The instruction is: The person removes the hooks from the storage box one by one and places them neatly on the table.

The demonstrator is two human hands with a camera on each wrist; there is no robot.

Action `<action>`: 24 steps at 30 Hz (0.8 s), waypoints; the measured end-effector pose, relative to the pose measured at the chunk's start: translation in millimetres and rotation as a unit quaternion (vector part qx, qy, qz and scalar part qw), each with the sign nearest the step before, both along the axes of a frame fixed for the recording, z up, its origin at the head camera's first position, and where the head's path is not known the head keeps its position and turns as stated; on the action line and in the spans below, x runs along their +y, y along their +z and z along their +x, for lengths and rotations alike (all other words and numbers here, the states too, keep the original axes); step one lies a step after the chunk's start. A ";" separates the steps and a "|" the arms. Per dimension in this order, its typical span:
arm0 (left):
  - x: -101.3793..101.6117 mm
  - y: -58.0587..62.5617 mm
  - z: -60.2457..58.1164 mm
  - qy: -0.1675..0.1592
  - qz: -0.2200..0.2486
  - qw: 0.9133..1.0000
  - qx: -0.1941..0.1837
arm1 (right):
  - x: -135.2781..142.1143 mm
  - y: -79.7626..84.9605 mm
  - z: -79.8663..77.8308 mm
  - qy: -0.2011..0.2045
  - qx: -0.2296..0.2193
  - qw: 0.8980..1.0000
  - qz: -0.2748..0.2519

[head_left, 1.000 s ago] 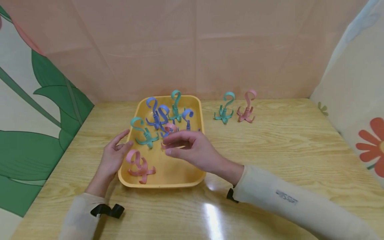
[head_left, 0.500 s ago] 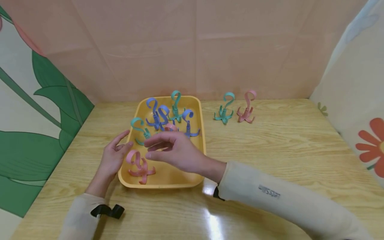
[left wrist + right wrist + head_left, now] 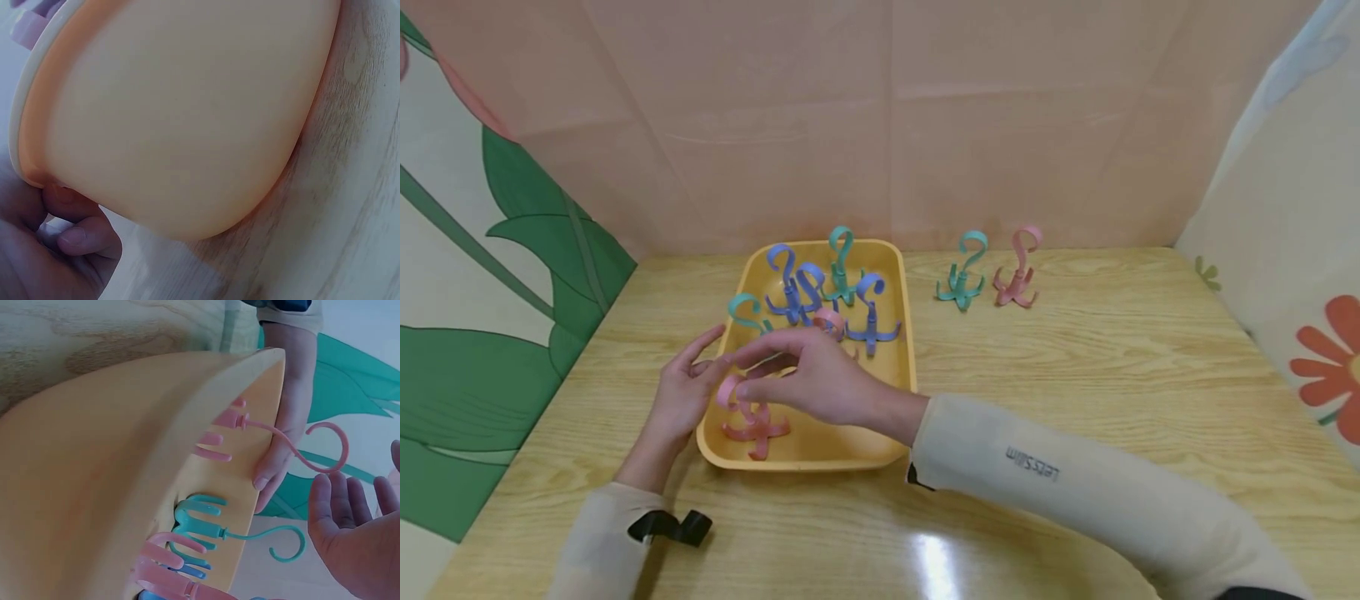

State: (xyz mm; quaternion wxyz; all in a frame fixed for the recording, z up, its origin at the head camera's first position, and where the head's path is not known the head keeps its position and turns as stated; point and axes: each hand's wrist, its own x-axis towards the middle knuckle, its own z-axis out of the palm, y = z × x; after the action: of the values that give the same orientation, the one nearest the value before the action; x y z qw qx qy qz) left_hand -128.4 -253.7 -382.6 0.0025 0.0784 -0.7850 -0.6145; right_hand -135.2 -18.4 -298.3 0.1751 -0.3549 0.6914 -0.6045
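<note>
My left hand (image 3: 681, 400) holds the left rim of a yellow plastic tray (image 3: 820, 461); in the left wrist view its fingers (image 3: 87, 237) curl under that rim. Over the tray's front left, my right hand (image 3: 823, 379) reaches to the curled top of a pink multi-prong hanging hook (image 3: 758, 433). In the right wrist view the fingertips lie right by this pink curl (image 3: 340, 450), with the thumb apart; whether they touch is unclear. Behind the right hand, a teal hook (image 3: 745, 306) is partly hidden, as is another pink hook (image 3: 829, 321).
Farther back in the tray stand several blue hooks, one at the right (image 3: 872, 325), and a teal hook (image 3: 841, 267). On the wooden table (image 3: 1112, 375), right of the tray, stand a teal hook (image 3: 960, 283) and a pink hook (image 3: 1017, 279). A pink sheet (image 3: 887, 125) hangs behind.
My right hand has moved left across the tray, from beside the middle pink hook to the front left pink hook. The left hand has stayed on the tray's rim.
</note>
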 end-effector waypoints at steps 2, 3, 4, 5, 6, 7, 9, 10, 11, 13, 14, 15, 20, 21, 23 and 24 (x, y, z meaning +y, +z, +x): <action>-0.5 -0.5 -0.1 -0.002 -0.001 1.000 0.002 | -2.8 -0.5 -1.2 0.001 0.010 1.000 0.009; -0.6 -0.6 -0.1 -0.002 -0.003 1.000 0.004 | -3.9 -1.0 -2.1 0.001 0.015 1.000 0.014; -0.8 -0.8 -0.2 -0.003 -0.004 1.000 0.005 | -4.8 -1.3 -2.9 -0.001 0.020 1.000 0.018; -0.8 -0.8 -0.3 -0.002 -0.006 1.000 0.006 | -5.7 -1.7 -3.9 -0.003 0.024 0.999 0.023; -0.8 -0.9 -0.4 -0.001 -0.008 1.000 0.007 | -6.3 -2.1 -5.0 -0.006 0.028 0.999 0.029; -0.8 -1.0 -0.5 0.000 -0.011 1.000 0.007 | -6.9 -2.5 -6.1 -0.008 0.030 0.999 0.033; -0.7 -1.1 -0.9 0.001 -0.018 1.000 0.010 | -7.9 -3.3 -8.4 -0.011 0.032 0.999 0.042; -0.6 -1.4 -1.2 0.001 -0.019 1.000 0.011 | -8.2 -3.8 -9.8 -0.014 0.033 0.998 0.047; -0.4 -1.6 -1.5 0.001 -0.021 1.000 0.012 | -8.5 -4.5 -11.0 -0.016 0.033 0.998 0.051; -0.2 -1.9 -1.8 0.000 -0.021 1.000 0.014 | -9.3 -5.8 -13.2 -0.016 0.029 0.998 0.055; 0.0 -2.0 -2.0 -0.001 -0.020 1.000 0.015 | -10.0 -6.9 -14.4 -0.015 0.028 0.998 0.056; 0.2 -2.2 -2.1 -0.002 -0.018 1.000 0.016 | -10.6 -7.9 -15.2 -0.015 0.029 0.998 0.058; 1.0 -2.1 -2.1 0.000 -0.011 1.000 0.017 | -15.7 -15.0 -18.2 -0.001 0.038 0.998 0.051; 1.0 -2.1 -1.9 0.001 -0.010 1.000 0.018 | -16.8 -16.2 -18.1 0.002 0.041 0.998 0.050; 1.0 -1.9 -1.6 0.003 -0.008 1.000 0.018 | -18.8 -18.9 -18.1 0.004 0.038 0.998 0.052; 1.1 -1.8 -1.4 0.004 -0.006 1.000 0.018 | -19.6 -20.1 -17.8 0.005 0.034 0.998 0.054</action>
State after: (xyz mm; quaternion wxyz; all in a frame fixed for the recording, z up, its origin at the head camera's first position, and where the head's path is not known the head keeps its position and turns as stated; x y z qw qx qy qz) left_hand -129.8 -252.6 -384.4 0.0193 0.0700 -0.7880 -0.6114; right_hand -152.9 -38.0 -318.4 0.1738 -0.3688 0.7265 -0.5531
